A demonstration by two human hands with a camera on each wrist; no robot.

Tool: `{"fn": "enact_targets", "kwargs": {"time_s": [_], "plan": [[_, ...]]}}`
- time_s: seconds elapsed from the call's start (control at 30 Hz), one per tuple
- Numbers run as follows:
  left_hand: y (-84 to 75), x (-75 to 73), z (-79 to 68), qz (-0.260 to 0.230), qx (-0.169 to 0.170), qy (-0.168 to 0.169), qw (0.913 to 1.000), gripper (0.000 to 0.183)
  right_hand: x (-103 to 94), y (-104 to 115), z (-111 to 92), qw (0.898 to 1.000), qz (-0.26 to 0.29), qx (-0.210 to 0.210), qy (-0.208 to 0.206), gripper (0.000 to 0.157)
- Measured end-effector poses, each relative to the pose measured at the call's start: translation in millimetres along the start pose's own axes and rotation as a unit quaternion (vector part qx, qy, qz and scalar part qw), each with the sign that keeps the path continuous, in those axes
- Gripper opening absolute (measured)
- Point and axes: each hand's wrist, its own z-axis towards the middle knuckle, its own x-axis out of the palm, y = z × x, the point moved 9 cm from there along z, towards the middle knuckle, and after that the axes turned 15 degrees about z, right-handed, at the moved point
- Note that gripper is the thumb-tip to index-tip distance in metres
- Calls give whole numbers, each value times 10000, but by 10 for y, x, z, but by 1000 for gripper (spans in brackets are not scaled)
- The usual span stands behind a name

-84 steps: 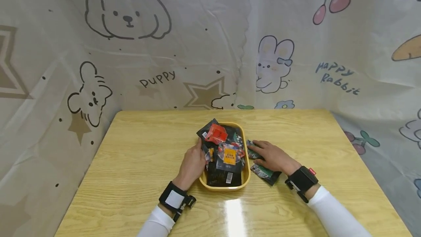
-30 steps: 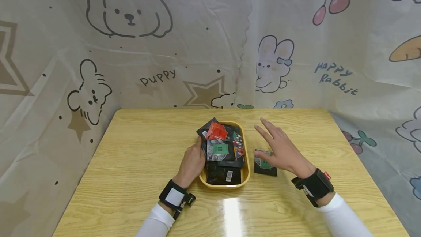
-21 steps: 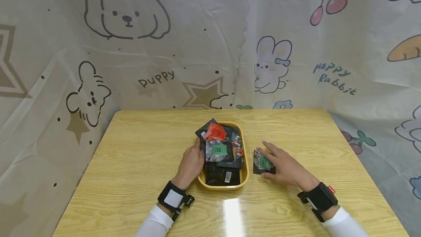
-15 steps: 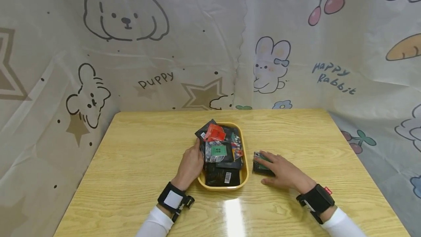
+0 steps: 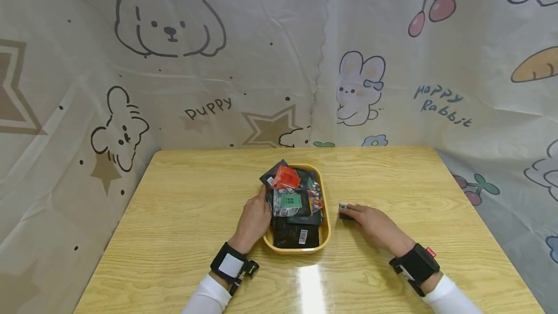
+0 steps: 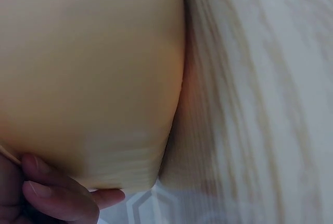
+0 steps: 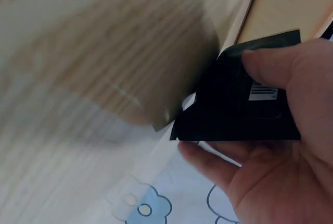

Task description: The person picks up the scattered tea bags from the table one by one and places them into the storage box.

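A yellow plastic basket full of flat sachets stands mid-table. My left hand grips its left rim; in the left wrist view the fingers curl against the basket's smooth outer wall. To the right of the basket, my right hand pinches a black sachet, thumb on the barcode side and fingers behind. The sachet is tipped up on edge, and my hand covers most of it in the head view. On top of the basket lie a green-labelled sachet and a red one.
A black sachet with a barcode fills the basket's near end. One dark sachet corner sticks out over the far left rim. The wooden table runs back to a printed cloth with cartoon drawings.
A green-labelled sachet has come to lie on the basket's pile. My right hand has come back down onto the table sachet and tipped it up. My left hand has stayed at the rim.
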Motion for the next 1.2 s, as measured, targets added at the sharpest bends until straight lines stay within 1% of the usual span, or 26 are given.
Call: {"fn": "enact_targets", "kwargs": {"time_s": [0.1,0.17,0.3,0.33,0.4,0.5,0.6,0.67,0.77,0.83,0.9,1.0,1.07,1.13,1.2], "plan": [[4,-3,10,19,-2,11,10000,44,-154,-1,60,9990,284,-25,-356,41],[11,-8,16,16,-13,36,10000,45,-287,33,120,9968,437,-135,-657,40],[18,-13,23,-12,-26,69,10000,45,-542,203,262,9900,545,-491,-1201,40],[20,-12,23,-17,-26,59,10000,45,-594,269,302,9875,563,-641,-1324,41],[22,-10,23,-28,-41,45,10000,45,-661,398,390,9834,586,-896,-1463,42],[12,-8,19,-39,-44,20,10000,45,-709,576,541,9773,625,-1263,-1580,43],[-7,-6,19,-24,-6,-9,10000,45,-719,690,705,9735,678,-1470,-1616,44],[-20,-6,18,-2,23,-31,10000,45,-697,715,823,9734,740,-1493,-1575,47],[-37,-8,16,3,55,-88,9999,45,-603,681,994,9779,811,-1332,-1395,48],[-52,-4,11,-24,77,-105,9999,45,-498,629,1086,9825,883,-1163,-1160,47],[-69,9,2,-52,102,-86,9999,45,-371,570,1148,9864,1029,-975,-833,44],[-86,24,-2,-55,118,-10,9999,45,-173,500,1190,9883,1306,-745,-238,47],[-89,30,-1,-29,105,28,9999,46,-86,477,1186,9874,1416,-708,31,51],[-89,24,5,-26,92,26,10000,46,-54,465,1172,9872,1409,-738,133,55],[-90,9,10,-33,95,-3,9999,46,-89,461,1152,9875,1349,-810,46,57]]}}
